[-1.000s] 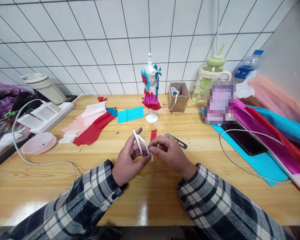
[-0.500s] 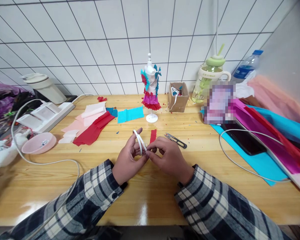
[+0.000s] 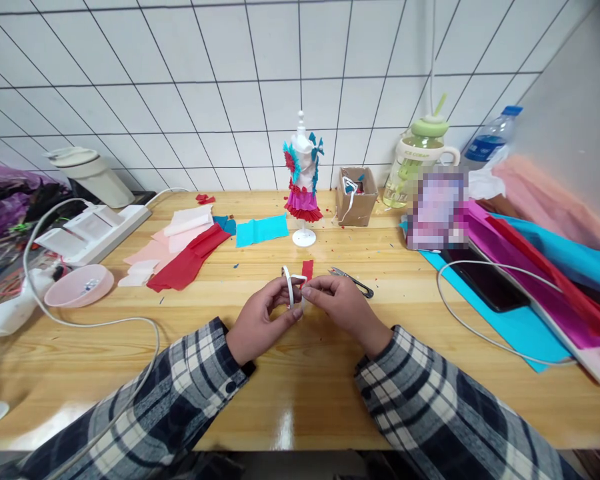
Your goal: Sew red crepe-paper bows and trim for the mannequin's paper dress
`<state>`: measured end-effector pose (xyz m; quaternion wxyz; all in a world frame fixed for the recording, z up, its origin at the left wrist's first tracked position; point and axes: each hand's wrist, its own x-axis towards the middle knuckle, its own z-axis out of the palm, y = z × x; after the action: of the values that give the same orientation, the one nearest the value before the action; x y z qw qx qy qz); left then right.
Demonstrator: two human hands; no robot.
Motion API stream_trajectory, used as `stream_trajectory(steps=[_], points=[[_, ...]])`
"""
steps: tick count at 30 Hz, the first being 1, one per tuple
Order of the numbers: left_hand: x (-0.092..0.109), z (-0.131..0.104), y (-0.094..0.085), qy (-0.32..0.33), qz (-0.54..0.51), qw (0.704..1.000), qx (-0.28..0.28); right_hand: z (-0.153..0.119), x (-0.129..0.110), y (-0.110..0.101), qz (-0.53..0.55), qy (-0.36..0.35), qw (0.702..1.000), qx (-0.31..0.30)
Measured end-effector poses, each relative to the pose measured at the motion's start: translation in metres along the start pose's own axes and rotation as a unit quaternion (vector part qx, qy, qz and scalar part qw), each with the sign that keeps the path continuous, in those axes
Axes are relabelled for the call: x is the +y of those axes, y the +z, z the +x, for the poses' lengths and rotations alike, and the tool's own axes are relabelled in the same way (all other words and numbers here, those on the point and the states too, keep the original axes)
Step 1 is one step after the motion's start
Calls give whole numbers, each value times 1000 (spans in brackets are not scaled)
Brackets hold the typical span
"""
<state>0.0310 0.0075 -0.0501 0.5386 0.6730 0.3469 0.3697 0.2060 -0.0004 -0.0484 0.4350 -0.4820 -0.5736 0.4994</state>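
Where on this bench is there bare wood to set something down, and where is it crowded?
Bare wood lies along the near edge of the table, between the white cable and the sleeves, and right of the snips up to the charging cable. Crowded: the red paper pile on the left, and the tissue sheets on the right.

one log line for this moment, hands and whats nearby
left hand: pinches white strip | right hand: pinches same strip | nearby: red paper piece, snips | surface: wooden table
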Motion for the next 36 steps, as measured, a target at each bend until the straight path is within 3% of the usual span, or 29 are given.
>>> stream_trajectory(steps=[4,7,10,12,14,16,18,23,29,33,36], points=[[1,0,0,-8,-29,1000,9,1,2,2,4,6,1000,-8],[5,1,2,-55,-67,995,39,0,3,5,16,-11,1000,-21],[9,1,3,-84,-79,991,74,-3,-1,6,-13,-34,999,36],[11,1,2,-85,-83,988,97,-7,-5,4,-84,-83,986,119],[12,1,2,-83,-83,987,112,-12,-10,3,-167,-170,958,160],[13,0,2,-80,-79,987,117,-17,-13,3,-234,-246,930,138],[14,0,3,-81,-66,988,117,-20,-13,6,-279,-266,917,103],[14,-3,5,-48,7,992,121,-19,-8,12,-294,-215,926,93],[10,-8,1,44,232,964,120,-13,-6,14,-179,-124,971,103],[12,-8,-2,99,338,932,89,-7,-6,9,-53,16,997,45],[13,-8,-2,114,368,920,70,-5,-7,6,-36,47,998,7]])
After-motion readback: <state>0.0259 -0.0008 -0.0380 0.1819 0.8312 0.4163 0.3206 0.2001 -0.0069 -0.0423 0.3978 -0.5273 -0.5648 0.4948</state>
